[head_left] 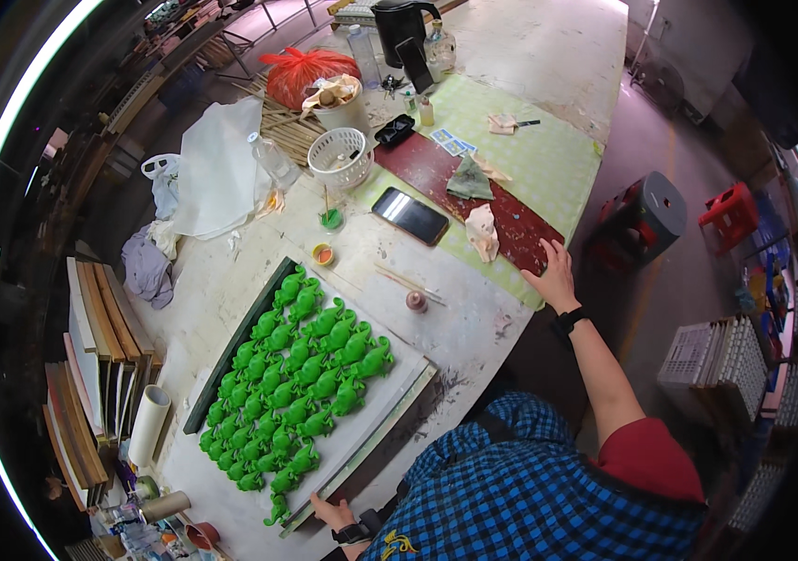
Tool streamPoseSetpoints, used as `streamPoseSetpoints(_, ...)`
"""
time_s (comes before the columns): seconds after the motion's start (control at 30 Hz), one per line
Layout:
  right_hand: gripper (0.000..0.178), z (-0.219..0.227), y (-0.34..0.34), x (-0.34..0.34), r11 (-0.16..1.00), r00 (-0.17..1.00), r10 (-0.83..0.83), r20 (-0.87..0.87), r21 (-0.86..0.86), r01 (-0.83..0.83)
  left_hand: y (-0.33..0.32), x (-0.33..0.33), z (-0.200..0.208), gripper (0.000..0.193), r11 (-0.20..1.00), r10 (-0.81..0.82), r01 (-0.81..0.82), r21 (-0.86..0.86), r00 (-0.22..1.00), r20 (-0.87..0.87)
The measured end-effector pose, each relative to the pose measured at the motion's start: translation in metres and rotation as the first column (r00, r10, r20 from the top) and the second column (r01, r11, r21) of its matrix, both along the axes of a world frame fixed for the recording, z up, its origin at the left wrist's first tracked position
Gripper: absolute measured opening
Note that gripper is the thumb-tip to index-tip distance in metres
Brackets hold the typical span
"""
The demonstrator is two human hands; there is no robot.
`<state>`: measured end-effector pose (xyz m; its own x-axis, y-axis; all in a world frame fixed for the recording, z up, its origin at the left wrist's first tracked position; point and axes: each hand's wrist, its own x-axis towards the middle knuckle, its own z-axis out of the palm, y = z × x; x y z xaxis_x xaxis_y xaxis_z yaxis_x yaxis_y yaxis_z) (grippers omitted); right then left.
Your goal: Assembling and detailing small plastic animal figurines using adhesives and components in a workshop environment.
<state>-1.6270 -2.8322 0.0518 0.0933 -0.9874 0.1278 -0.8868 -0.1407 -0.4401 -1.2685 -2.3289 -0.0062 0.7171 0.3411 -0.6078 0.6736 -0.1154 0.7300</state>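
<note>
A wooden-edged tray (397, 411) with a pale sheet lies on the table, carrying rows of small bright green frog-like figurines (301, 360). At its near corner is my left hand (331, 512), fingers bent against the tray's edge; part of the hand is hidden by the wrist and body. My right hand (553, 276) rests with fingers spread at the end of a dark red board (525, 229), holding nothing. Beside that hand lies a crumpled pale cloth (482, 234), with a green-grey cloth (470, 178) farther along the board.
A phone (410, 216), white basket (340, 157), paint cups (323, 254), thin brushes (408, 283) and a small bottle (416, 300) lie beyond the tray. A black kettle (403, 28) stands far back. Stools (647, 215) are right; stacked boards (104, 309) left.
</note>
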Motion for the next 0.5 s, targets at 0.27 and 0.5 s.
streamPoseSetpoints(0.27,0.113,-0.001,-0.084,-0.001,0.967,0.972,0.183,-0.147,0.206,-0.150,-0.093,-0.077,0.044,0.056,0.954,0.264,-0.274,0.119,0.960,0.091)
streamPoseSetpoints(0.5,0.117,0.009,-0.124,0.002,0.916,0.975,0.184,-0.129,0.383,-0.122,-0.199,-0.154,0.045,0.065,0.963,0.060,-0.140,0.229,0.944,0.324)
